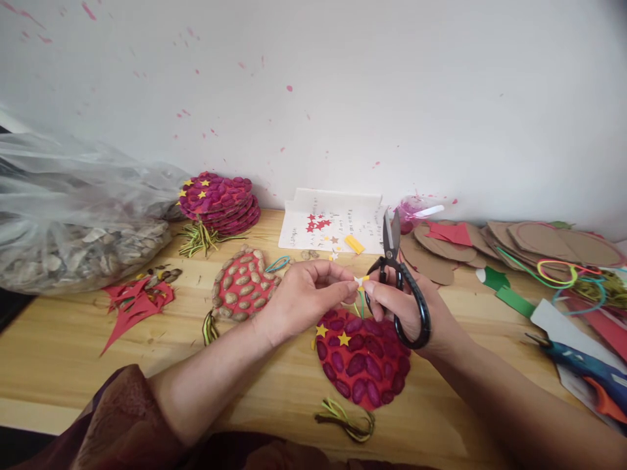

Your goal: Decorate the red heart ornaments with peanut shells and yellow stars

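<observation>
Between the fingertips of both my hands is a small yellow-and-white paper piece (361, 282), perhaps a star sticker with its backing. My left hand (308, 294) pinches it from the left. My right hand (411, 307) touches its other side with thumb and finger while black-handled scissors (420, 320) hang in the same hand, blades up and slightly apart. Just below lies a round red piece covered in purple-dyed shells (365, 372), with yellow stars (344, 339) at its upper left. A yellow-green and dark tassel (345, 419) lies under it.
A tan-shelled red piece (242, 287) and red scraps (137, 303) lie left, near a plastic bag of shells (88, 254). Behind stand stacked purple discs (220, 202) and white paper (294, 222) with red stars. Cardboard pieces (539, 241) and a blue glue gun (578, 365) are right.
</observation>
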Available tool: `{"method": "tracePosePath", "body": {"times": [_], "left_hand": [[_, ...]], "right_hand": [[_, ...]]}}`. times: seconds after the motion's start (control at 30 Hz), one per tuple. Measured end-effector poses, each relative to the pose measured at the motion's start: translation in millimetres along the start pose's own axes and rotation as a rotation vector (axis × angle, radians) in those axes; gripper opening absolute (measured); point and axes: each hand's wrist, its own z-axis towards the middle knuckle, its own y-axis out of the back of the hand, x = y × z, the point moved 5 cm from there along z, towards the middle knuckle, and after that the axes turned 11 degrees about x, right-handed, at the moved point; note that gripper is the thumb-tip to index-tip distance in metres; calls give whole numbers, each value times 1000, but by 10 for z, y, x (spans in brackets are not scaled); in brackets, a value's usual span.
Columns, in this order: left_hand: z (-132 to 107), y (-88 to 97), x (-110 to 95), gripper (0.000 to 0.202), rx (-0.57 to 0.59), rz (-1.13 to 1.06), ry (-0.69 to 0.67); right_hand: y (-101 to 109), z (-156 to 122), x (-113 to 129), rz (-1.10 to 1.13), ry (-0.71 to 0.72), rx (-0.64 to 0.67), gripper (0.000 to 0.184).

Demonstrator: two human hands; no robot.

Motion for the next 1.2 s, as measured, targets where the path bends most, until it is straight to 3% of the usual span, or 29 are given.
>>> {"method": "tracePosePath", "body": {"times": [0.63,0.77,0.97,1.2], "left_hand": [[50,47,87,25,32,-180,18],[25,47,13,20,11,-21,-9],[-76,29,-141,10,-167,421,-293],[-138,6,-165,8,-208,660,-449]], "right_hand": [[6,22,-15,19,20,-8,26],[-1,30,15,48,12,-12,27],[-24,36,46,91,12,5,30],[-37,40,23,116,-2,8,31]]}}
